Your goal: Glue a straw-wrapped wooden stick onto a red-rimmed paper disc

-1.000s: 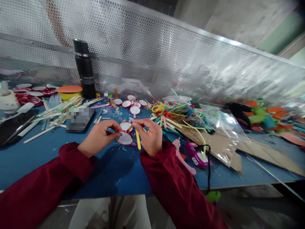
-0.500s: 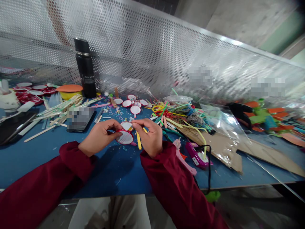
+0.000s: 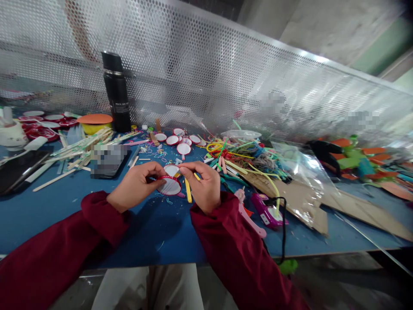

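Note:
My left hand (image 3: 137,184) pinches the left edge of a small round white disc with a red rim (image 3: 171,187), held just above the blue table. On the disc's far side my right hand (image 3: 205,186) has its thumb and forefinger pressed together; whatever is between them is too small to make out. Behind the held disc shows another white disc (image 3: 171,169), partly covered. A yellow stick (image 3: 188,191) lies beside the right fingers. Beyond the hands, several more red-rimmed white discs (image 3: 183,149) are grouped on the table.
At the left are a black phone-like slab (image 3: 112,161), wooden sticks (image 3: 79,148) and a tall black bottle (image 3: 116,94). To the right lie a tangle of coloured cords (image 3: 251,150), a purple device (image 3: 267,211), a pink-handled tool (image 3: 251,219) and cardboard (image 3: 297,196). A perforated metal screen (image 3: 193,64) stands behind.

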Tool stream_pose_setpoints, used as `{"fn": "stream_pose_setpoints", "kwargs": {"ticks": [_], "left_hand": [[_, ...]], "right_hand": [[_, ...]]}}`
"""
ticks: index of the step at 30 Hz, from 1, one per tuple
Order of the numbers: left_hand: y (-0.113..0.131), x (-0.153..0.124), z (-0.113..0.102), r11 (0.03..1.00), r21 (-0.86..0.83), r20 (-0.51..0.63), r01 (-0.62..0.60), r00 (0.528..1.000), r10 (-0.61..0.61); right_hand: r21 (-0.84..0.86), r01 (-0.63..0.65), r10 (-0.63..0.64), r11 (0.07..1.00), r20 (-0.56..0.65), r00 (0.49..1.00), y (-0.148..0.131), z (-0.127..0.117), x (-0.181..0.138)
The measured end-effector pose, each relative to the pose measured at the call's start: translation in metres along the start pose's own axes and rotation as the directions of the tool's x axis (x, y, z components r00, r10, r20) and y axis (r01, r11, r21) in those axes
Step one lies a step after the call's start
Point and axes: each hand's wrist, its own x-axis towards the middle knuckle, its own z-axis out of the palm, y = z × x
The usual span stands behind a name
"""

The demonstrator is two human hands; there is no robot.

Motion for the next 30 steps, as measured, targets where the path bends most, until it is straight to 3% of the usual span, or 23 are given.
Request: {"fn": "stream_pose_setpoints", "kwargs": {"ticks": [6,15,20,25,30], "left_hand": [[0.007,-0.002,0.000,0.999,-0.024,0.036,0.025,0.999,-0.024],[0.013,-0.002,-0.002,0.999,0.043,-0.001,0.021,1.000,-0.021],[0.009,-0.002,-0.001,0.998,-0.048,-0.016,0.034,0.999,-0.034],[0.008,-0.001,-0.004,0.987,-0.129,-0.049,0.100,0.993,-0.107],[0.009,0.001,-0.005,0.973,-0.193,-0.048,0.126,0.989,-0.138]], "right_hand": [[0.039,-0.001,0.001,0.999,-0.009,1.000,0.000,0.001,-0.001],[0.110,-0.071,0.072,0.991,-0.001,0.997,0.002,0.003,-0.001],[0.183,-0.121,0.115,0.976,0.044,0.992,0.001,0.004,-0.003],[0.145,-0.124,0.102,0.982,0.153,0.983,-0.001,0.007,-0.004],[0.111,-0.138,0.123,0.984,0.131,0.984,-0.001,0.015,-0.006]]}}
